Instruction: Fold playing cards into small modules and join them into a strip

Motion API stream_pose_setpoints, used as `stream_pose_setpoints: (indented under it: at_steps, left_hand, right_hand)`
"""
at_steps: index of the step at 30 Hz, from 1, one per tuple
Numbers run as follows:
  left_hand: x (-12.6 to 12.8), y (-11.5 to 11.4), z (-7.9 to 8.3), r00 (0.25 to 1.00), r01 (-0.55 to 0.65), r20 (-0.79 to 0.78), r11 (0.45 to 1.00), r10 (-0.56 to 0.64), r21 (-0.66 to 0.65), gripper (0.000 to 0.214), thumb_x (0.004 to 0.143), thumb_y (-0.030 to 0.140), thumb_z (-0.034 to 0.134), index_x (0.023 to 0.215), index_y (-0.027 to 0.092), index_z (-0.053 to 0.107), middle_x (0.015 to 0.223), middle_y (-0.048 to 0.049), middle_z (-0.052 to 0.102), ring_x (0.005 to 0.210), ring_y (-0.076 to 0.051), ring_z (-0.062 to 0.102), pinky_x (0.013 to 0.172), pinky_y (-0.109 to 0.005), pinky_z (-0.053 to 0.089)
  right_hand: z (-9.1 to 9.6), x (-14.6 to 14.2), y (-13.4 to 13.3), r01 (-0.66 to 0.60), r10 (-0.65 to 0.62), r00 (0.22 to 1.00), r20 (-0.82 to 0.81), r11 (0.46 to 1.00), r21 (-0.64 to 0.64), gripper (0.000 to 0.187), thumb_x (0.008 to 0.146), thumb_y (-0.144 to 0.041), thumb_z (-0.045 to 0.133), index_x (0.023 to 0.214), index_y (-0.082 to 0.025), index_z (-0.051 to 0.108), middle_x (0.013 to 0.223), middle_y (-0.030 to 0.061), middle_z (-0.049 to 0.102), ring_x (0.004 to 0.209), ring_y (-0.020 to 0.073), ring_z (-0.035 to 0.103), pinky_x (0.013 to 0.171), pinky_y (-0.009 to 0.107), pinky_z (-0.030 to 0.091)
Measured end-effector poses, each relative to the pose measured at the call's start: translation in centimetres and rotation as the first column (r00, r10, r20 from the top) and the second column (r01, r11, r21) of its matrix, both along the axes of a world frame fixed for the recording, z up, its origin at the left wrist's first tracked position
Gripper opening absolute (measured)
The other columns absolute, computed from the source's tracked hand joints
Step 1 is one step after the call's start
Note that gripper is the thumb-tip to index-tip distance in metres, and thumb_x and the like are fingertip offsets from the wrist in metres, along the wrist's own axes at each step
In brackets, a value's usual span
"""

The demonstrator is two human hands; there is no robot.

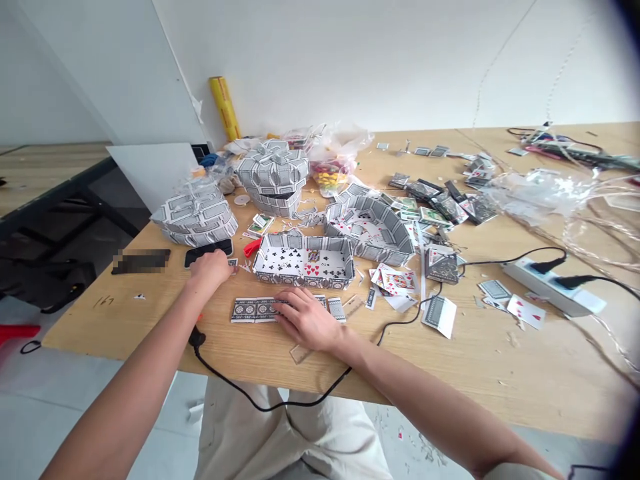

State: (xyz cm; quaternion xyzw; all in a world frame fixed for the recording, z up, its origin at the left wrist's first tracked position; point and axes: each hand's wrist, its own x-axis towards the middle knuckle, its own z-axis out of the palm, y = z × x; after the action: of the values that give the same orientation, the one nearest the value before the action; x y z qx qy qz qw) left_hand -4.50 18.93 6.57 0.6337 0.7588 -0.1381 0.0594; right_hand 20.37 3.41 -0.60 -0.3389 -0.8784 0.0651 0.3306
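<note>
My right hand (306, 319) lies flat, fingers spread, on a strip of joined patterned playing cards (245, 310) in front of me. Its palm hides part of the strip. My left hand (213, 270) is curled at a small piece of card (233, 263), which shows by the thumb, beside a black phone (203, 253). Just beyond the strip stands a rectangular box made of playing cards (305, 263), card faces showing inside. A red-handled tool (253, 247) touches its left end. Under my left forearm, a black cable's thick end (197, 337) shows beside something orange, mostly hidden.
Behind are a larger open card box (375, 230) and lidded card boxes (195, 217) (273, 170). Loose cards (397, 280), card packs (445, 200) and a white power strip (555, 287) lie to the right. The black cable (280, 405) loops over the table's front edge.
</note>
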Motion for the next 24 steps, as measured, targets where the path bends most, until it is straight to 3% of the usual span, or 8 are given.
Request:
stream_pose_setpoints:
  at_steps: [6,11,14,18,24]
  left_hand:
    - [-1.2,1.6,-0.5,0.999,-0.02,0.048,1.0,0.02,0.008,0.081,0.076,0.061,0.085,0.134,0.007,0.069,0.139,-0.033,0.069,0.126,-0.047,0.07,0.094,-0.047,0.057]
    - [-1.9,2.0,-0.9,0.995,-0.073,0.068,0.997,0.071,0.034,0.103,0.068,0.064,0.09,0.143,0.001,0.057,0.138,-0.0379,0.067,0.124,-0.049,0.071,0.088,-0.046,0.059]
    - [-2.0,1.9,-1.0,0.994,-0.074,0.079,0.997,0.071,0.036,0.109,0.069,0.066,0.089,0.145,-0.003,0.052,0.142,-0.0398,0.064,0.131,-0.05,0.067,0.094,-0.046,0.058]
    - [-2.2,2.2,-1.2,0.994,-0.06,0.089,0.998,0.058,0.021,0.105,0.071,0.063,0.089,0.143,-0.005,0.054,0.142,-0.0403,0.064,0.133,-0.048,0.066,0.096,-0.043,0.057]
    - [-2.7,2.4,-1.7,0.992,-0.01,0.124,0.998,0.002,0.058,0.091,0.065,0.061,0.094,0.131,0.004,0.066,0.13,-0.0363,0.073,0.118,-0.049,0.074,0.085,-0.044,0.06]
  right_hand:
    - [0.0,0.0,0.0,0.012,-0.012,1.0,0.0,1.0,0.001,0.022,0.112,-0.027,0.052,0.119,-0.015,0.068,0.123,0.015,0.074,0.112,0.0277,0.066,0.098,0.044,0.057]
    - [0.1,0.0,0.0,0.004,-0.004,1.0,0.022,1.0,-0.013,0.022,0.111,-0.026,0.052,0.119,-0.014,0.069,0.125,0.0161,0.073,0.115,0.0282,0.065,0.1,0.045,0.056]
    - [0.1,0.0,0.0,0.002,-0.002,1.0,0.018,1.0,-0.024,0.021,0.111,-0.025,0.052,0.12,-0.015,0.068,0.124,0.0163,0.072,0.115,0.0281,0.065,0.101,0.045,0.055]
    - [0.1,-0.1,0.1,-0.005,0.006,1.0,0.012,0.999,-0.033,0.021,0.11,-0.024,0.052,0.119,-0.015,0.068,0.124,0.0171,0.072,0.116,0.0285,0.063,0.101,0.046,0.056]
    - [0.1,-0.2,-0.1,-0.024,0.023,0.998,0.053,1.0,0.002,0.021,0.11,-0.025,0.053,0.117,-0.015,0.07,0.129,0.0174,0.07,0.118,0.0294,0.061,0.1,0.047,0.056]
